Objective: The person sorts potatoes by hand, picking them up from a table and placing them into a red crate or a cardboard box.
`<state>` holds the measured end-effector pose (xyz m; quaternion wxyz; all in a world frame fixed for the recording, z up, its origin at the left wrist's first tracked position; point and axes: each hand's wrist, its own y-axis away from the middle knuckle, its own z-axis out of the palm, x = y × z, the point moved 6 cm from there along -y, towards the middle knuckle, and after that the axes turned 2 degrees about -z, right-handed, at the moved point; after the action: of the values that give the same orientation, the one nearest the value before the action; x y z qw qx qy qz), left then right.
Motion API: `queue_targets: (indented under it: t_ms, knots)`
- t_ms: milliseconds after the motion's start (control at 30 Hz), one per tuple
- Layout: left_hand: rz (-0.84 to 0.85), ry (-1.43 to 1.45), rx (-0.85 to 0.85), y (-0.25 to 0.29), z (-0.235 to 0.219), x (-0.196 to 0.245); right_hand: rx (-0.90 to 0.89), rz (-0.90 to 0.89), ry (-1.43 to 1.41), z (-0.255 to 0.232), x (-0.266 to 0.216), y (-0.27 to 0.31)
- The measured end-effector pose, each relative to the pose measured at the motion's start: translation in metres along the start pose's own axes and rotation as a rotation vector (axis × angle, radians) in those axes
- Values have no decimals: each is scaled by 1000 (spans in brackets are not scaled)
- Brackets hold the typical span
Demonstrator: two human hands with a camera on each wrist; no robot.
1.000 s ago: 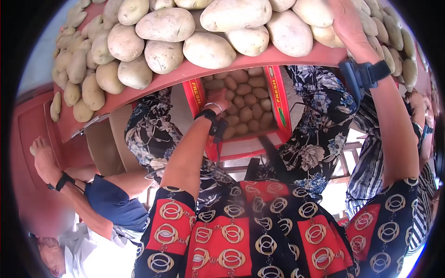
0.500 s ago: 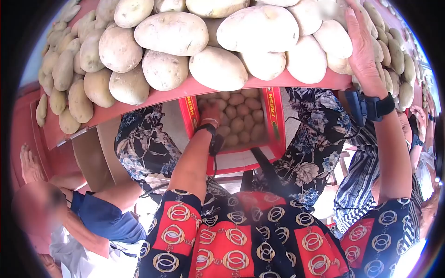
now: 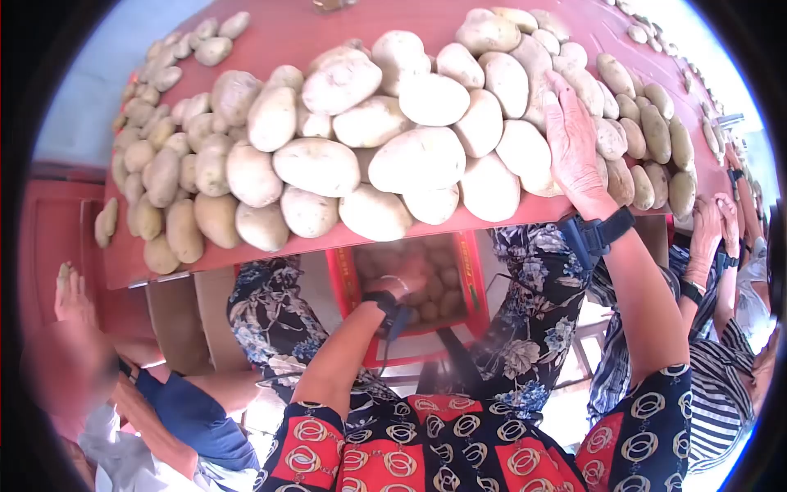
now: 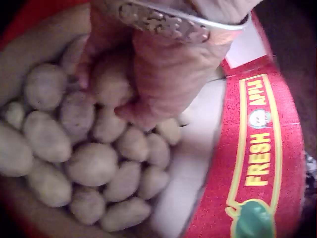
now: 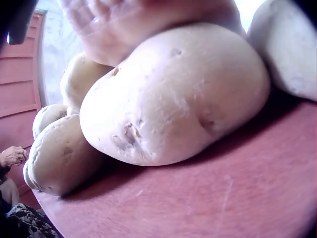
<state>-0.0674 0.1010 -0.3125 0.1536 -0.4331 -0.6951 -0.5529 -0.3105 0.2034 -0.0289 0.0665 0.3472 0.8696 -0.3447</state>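
Note:
My left hand (image 3: 407, 277) is down inside the red box (image 3: 345, 283) below the table edge. In the left wrist view the left hand (image 4: 158, 74) has its fingers and thumb curled round a potato (image 4: 113, 82), above smaller potatoes (image 4: 92, 164). My right hand (image 3: 574, 148) lies with fairly straight fingers against the right part of the potato pile (image 3: 418, 161) on the red table (image 3: 270, 25). In the right wrist view the right hand (image 5: 153, 25) rests on top of a large pale potato (image 5: 173, 94); its fingertips are out of that view.
Another person's hand (image 3: 75, 299) is at the left, and others' hands (image 3: 707, 234) are at the right. A cardboard box (image 3: 176, 320) stands under the table's left part. More potatoes (image 3: 656, 135) cover the table's right side.
The head view now takes in more of the table top, with the pile lower in it. My right hand lies farther left in that view. My left hand remains in the red box.

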Motion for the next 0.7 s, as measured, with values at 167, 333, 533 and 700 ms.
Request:
queue_targets:
  t_ms: [167, 333, 533, 700]
  knots:
    - [428, 11, -5, 62, -16, 119, -13, 125, -11, 2, 0, -4]
    - [652, 319, 166, 144, -70, 195, 27, 98, 1, 5, 3, -3]
    - [928, -258, 942, 213, -160, 251, 5, 138, 14, 4, 3, -5]
    - [892, -393, 972, 212, -179, 301, 111, 131, 51, 1, -3, 0]
